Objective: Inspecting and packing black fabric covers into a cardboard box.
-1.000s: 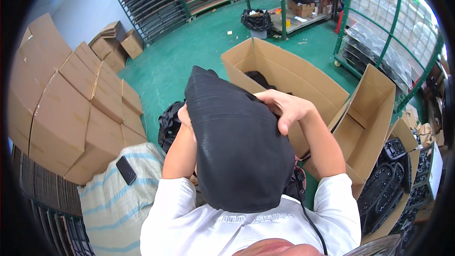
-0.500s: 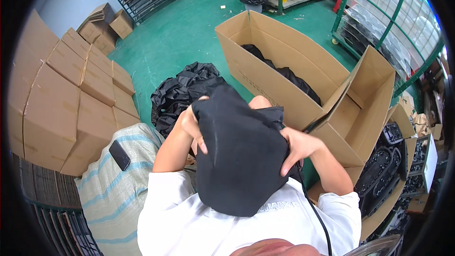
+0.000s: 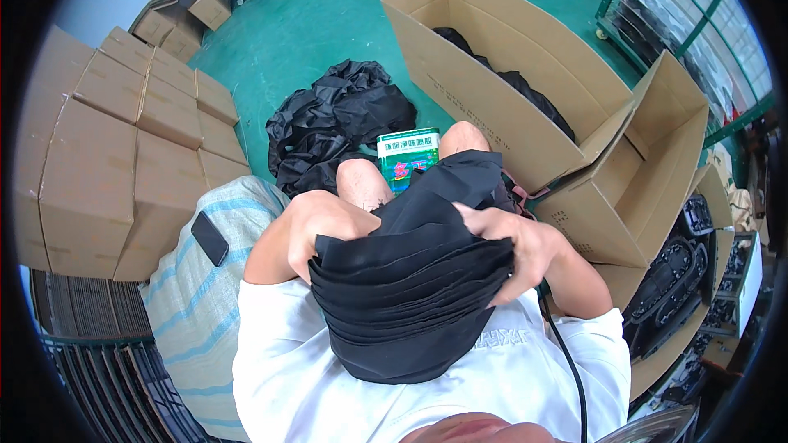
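A thick stack of black fabric pieces (image 3: 410, 303) rests against my white shirt, its layered edges fanned out toward me. My left hand (image 3: 324, 228) grips the stack's left side, its fingertips hidden behind the cloth. On the opposite side my right hand (image 3: 517, 246) is closed round the edge, thumb and fingers pressing the layers. The cloth's far end droops over my lap toward the right knee. Between my knees stands a green metal can (image 3: 402, 156), partly covered by the cloth.
Crumpled black fabric (image 3: 345, 111) lies on the green floor ahead. An open long carton (image 3: 468, 98) holds more black cloth, beside a second carton (image 3: 657, 189). Closed cartons (image 3: 90, 189) are stacked at left. A phone (image 3: 210, 239) lies on a striped woven sack (image 3: 185, 312). A black cable (image 3: 562, 344) runs down my right side.
The raised black cloth has been bent down and its layered edges now show fanned. Both hands have shifted along its sides. The green can, hidden before, has come into sight.
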`<control>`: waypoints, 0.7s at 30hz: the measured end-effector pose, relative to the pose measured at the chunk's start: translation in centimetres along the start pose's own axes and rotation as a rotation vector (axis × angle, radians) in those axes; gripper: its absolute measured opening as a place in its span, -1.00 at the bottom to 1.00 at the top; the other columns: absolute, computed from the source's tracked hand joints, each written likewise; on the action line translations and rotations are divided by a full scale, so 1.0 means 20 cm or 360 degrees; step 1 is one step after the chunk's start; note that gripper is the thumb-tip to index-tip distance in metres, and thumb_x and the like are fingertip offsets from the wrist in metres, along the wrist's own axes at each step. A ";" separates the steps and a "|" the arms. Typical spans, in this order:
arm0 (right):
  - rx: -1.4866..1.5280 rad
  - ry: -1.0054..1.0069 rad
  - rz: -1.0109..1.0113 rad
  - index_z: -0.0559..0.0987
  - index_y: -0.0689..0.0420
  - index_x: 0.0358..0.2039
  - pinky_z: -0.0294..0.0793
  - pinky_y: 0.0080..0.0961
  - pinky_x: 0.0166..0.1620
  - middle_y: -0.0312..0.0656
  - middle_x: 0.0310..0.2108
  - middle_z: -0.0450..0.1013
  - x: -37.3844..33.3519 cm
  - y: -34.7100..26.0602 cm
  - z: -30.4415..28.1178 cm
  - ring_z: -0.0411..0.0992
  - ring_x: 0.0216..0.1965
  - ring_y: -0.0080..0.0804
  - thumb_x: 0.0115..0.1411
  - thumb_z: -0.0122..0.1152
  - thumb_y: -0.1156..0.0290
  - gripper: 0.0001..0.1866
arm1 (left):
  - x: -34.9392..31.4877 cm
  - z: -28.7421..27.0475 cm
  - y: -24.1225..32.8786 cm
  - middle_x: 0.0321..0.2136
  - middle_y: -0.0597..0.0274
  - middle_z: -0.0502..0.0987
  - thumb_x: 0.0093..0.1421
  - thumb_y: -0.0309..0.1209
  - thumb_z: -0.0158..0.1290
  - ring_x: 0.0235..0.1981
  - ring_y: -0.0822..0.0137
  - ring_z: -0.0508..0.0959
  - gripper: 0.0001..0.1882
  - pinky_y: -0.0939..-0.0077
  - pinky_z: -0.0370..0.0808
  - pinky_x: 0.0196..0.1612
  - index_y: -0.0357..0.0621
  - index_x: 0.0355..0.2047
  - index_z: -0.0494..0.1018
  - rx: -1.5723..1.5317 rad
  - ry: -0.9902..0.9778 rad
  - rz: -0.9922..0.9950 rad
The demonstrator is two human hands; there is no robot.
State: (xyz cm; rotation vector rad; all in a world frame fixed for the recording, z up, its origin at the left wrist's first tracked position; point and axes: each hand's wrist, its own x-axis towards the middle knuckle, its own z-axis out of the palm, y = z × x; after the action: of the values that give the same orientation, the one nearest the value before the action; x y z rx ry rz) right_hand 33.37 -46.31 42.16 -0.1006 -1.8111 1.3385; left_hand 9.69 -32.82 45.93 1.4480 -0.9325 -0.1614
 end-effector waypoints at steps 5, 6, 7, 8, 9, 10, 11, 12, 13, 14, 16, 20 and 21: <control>-0.0122 -0.0087 0.0739 0.50 0.40 -0.09 0.49 -0.55 -0.12 -0.06 -0.27 0.55 -0.14 -0.11 0.03 0.54 -0.23 -0.35 -0.14 0.50 0.49 -0.43 | -0.15 0.11 0.08 -0.32 0.02 0.56 -0.16 -0.42 0.38 -0.34 0.11 0.58 -0.47 0.30 0.46 -0.26 -0.40 -0.18 0.45 0.0308 0.0384 0.0009; -0.0070 0.0237 0.0752 0.51 0.41 -0.11 0.50 -0.57 -0.15 -0.16 -0.35 0.59 -0.13 -0.10 0.06 0.52 -0.29 -0.51 -0.10 0.52 0.47 -0.46 | -0.18 0.11 0.09 -0.28 0.02 0.57 -0.18 -0.45 0.40 -0.31 0.13 0.58 -0.42 0.32 0.47 -0.23 -0.42 -0.14 0.45 0.0386 0.0465 0.0012; -0.0058 0.0235 0.0760 0.51 0.41 -0.11 0.50 -0.57 -0.15 -0.16 -0.35 0.59 -0.13 -0.10 0.07 0.52 -0.29 -0.51 -0.10 0.52 0.47 -0.46 | -0.21 0.11 0.10 -0.24 0.01 0.57 -0.20 -0.47 0.42 -0.28 0.16 0.59 -0.38 0.34 0.48 -0.20 -0.44 -0.11 0.44 0.0464 0.0547 0.0013; 0.0088 0.0315 0.0836 0.52 0.40 -0.13 0.50 -0.56 -0.13 -0.17 -0.32 0.59 -0.14 -0.10 0.09 0.50 -0.29 -0.55 -0.10 0.54 0.45 -0.46 | -0.22 0.10 0.10 -0.20 0.00 0.58 -0.22 -0.50 0.45 -0.25 0.18 0.60 -0.33 0.36 0.49 -0.17 -0.46 -0.07 0.44 0.0542 0.0628 0.0013; 0.0234 0.0379 0.0911 0.53 0.40 -0.14 0.50 -0.56 -0.12 -0.18 -0.30 0.60 -0.14 -0.10 0.11 0.49 -0.29 -0.58 -0.09 0.56 0.43 -0.47 | -0.22 0.11 0.11 -0.20 0.00 0.58 -0.22 -0.50 0.45 -0.25 0.18 0.60 -0.33 0.36 0.49 -0.17 -0.46 -0.07 0.44 0.0547 0.0649 0.0012; 0.0276 0.0481 0.0957 0.56 0.38 -0.18 0.50 -0.57 -0.13 -0.22 -0.27 0.59 -0.18 -0.07 0.16 0.45 -0.29 -0.64 -0.11 0.58 0.41 -0.49 | -0.19 0.07 0.13 -0.16 0.01 0.56 -0.25 -0.52 0.47 -0.21 0.23 0.58 -0.27 0.40 0.49 -0.15 -0.47 -0.04 0.40 0.0513 0.0721 -0.0078; 0.0284 0.0582 0.1090 0.56 0.38 -0.21 0.50 -0.54 -0.18 -0.14 -0.33 0.59 -0.23 -0.03 0.21 0.46 -0.32 -0.61 -0.07 0.55 0.41 -0.54 | -0.18 0.05 0.14 -0.12 0.01 0.55 -0.28 -0.54 0.50 -0.18 0.27 0.57 -0.21 0.44 0.50 -0.13 -0.47 0.00 0.37 0.0480 0.0791 -0.0170; 0.0115 0.0590 0.1042 0.56 0.38 -0.24 0.49 -0.51 -0.22 -0.10 -0.38 0.57 -0.25 -0.01 0.24 0.49 -0.35 -0.53 -0.05 0.52 0.45 -0.59 | -0.18 0.06 0.16 -0.12 0.01 0.55 -0.28 -0.54 0.50 -0.18 0.27 0.57 -0.21 0.44 0.50 -0.13 -0.47 0.00 0.37 0.0479 0.0800 -0.0174; -0.0056 0.0596 0.0990 0.56 0.38 -0.26 0.49 -0.48 -0.26 -0.06 -0.43 0.55 -0.26 -0.01 0.25 0.51 -0.38 -0.46 -0.03 0.49 0.48 -0.64 | -0.20 0.07 0.18 -0.12 0.03 0.55 -0.28 -0.52 0.51 -0.16 0.32 0.56 -0.18 0.47 0.50 -0.11 -0.47 0.01 0.36 0.0329 0.0869 -0.0449; -0.0052 0.0589 0.0985 0.56 0.38 -0.26 0.49 -0.48 -0.26 -0.06 -0.43 0.55 -0.25 -0.02 0.24 0.51 -0.38 -0.46 -0.03 0.49 0.48 -0.64 | -0.21 0.09 0.21 -0.13 0.06 0.55 -0.29 -0.50 0.53 -0.15 0.36 0.55 -0.16 0.50 0.50 -0.08 -0.47 0.01 0.35 0.0177 0.0932 -0.0724; -0.0246 0.0691 0.0601 0.55 0.39 -0.30 0.47 -0.43 -0.32 -0.02 -0.49 0.49 -0.20 -0.08 0.21 0.53 -0.43 -0.27 -0.02 0.42 0.56 -0.71 | -0.23 0.10 0.28 -0.12 0.06 0.55 -0.31 -0.50 0.54 -0.15 0.38 0.54 -0.15 0.50 0.51 -0.07 -0.46 0.01 0.35 0.0186 0.1029 -0.0839; -0.0418 0.0528 0.0407 0.54 0.38 -0.28 0.48 -0.45 -0.29 -0.03 -0.42 0.51 -0.07 -0.14 0.07 0.55 -0.38 -0.22 -0.05 0.39 0.66 -0.71 | -0.23 -0.03 0.35 0.07 0.03 0.41 -0.26 -0.21 0.51 0.01 0.39 0.45 0.11 0.47 0.42 0.08 -0.48 0.20 0.14 -0.0093 0.0927 -0.0839; -0.0384 0.0525 0.0411 0.55 0.37 -0.26 0.49 -0.49 -0.25 -0.07 -0.38 0.53 -0.04 -0.17 0.05 0.54 -0.35 -0.32 -0.03 0.40 0.67 -0.71 | -0.17 -0.06 0.39 0.13 0.04 0.35 -0.26 -0.08 0.47 0.07 0.38 0.40 0.20 0.46 0.36 0.13 -0.48 0.24 0.07 -0.0323 0.1118 -0.0923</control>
State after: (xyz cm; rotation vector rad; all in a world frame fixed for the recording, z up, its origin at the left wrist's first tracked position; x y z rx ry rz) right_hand 34.64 -48.87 44.30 -0.6657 -1.7052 1.1864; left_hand 4.96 -28.42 51.51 1.4024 0.0834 -0.1506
